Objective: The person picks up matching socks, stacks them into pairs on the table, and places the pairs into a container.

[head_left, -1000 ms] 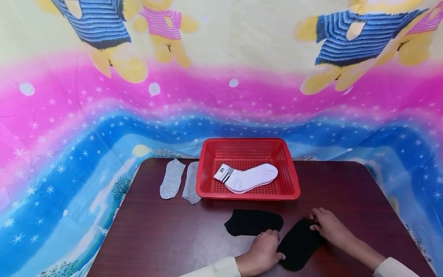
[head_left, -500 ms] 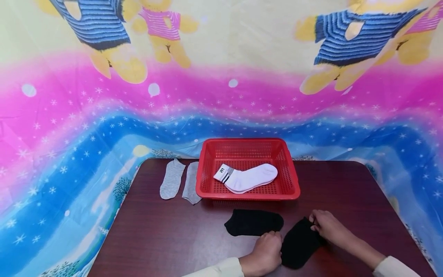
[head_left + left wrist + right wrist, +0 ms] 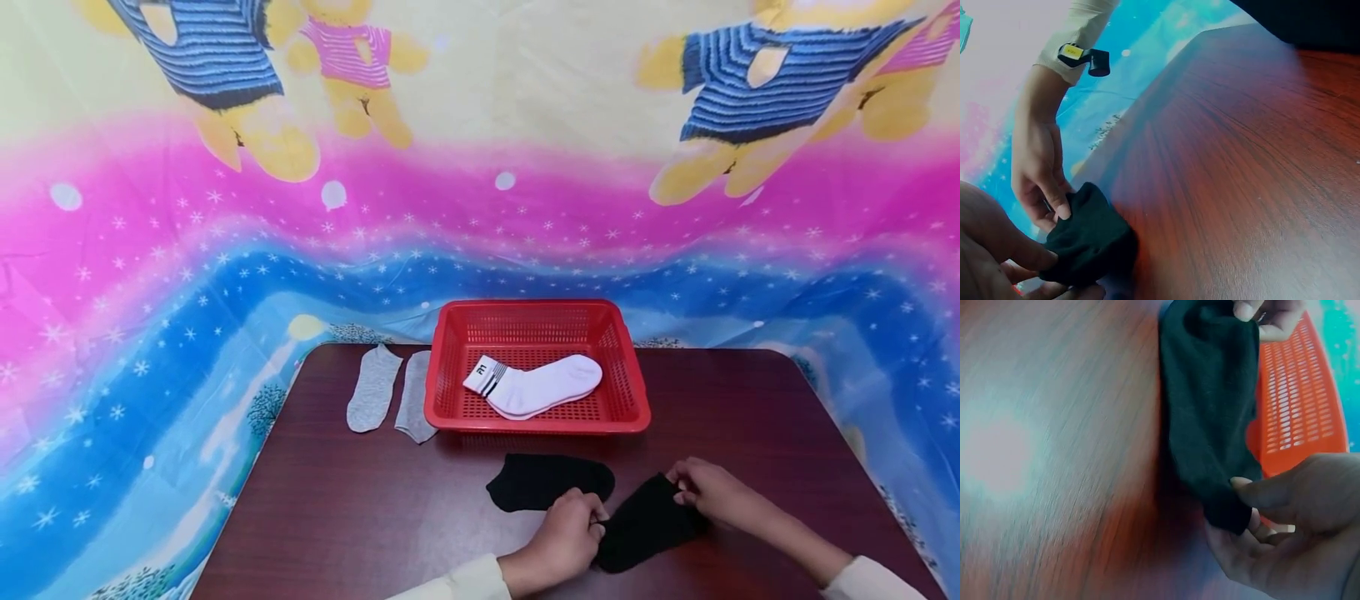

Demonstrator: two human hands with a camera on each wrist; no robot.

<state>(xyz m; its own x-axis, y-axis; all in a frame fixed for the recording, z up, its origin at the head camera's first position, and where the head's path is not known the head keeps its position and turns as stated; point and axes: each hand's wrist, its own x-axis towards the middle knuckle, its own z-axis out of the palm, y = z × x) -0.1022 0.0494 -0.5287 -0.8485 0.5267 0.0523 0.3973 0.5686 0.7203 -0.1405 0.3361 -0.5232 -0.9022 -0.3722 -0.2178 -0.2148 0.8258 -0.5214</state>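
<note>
A black sock [image 3: 647, 525] is stretched between both hands over the front right of the table. My left hand [image 3: 561, 532] pinches its left end between thumb and fingers. At its upper right end, my right hand [image 3: 708, 490] pinches the edge; in the right wrist view the thumb [image 3: 1266, 490] presses on top of the fabric with the fingers beneath. A second black sock [image 3: 543, 482] lies flat just beyond the left hand, its toe to the right. In the left wrist view the held sock [image 3: 1088, 234] looks bunched and partly folded.
A red plastic basket [image 3: 536, 425] stands at the back of the dark wooden table [image 3: 337, 517], with white socks [image 3: 543, 387] lying inside. Left of it lie two grey socks [image 3: 373, 387], one partly behind the basket's side. A patterned cloth [image 3: 480, 208] hangs behind.
My left hand has shifted its hold on the black sock and lifted slightly, pulling the lower end up and left. The right hand has barely moved.
</note>
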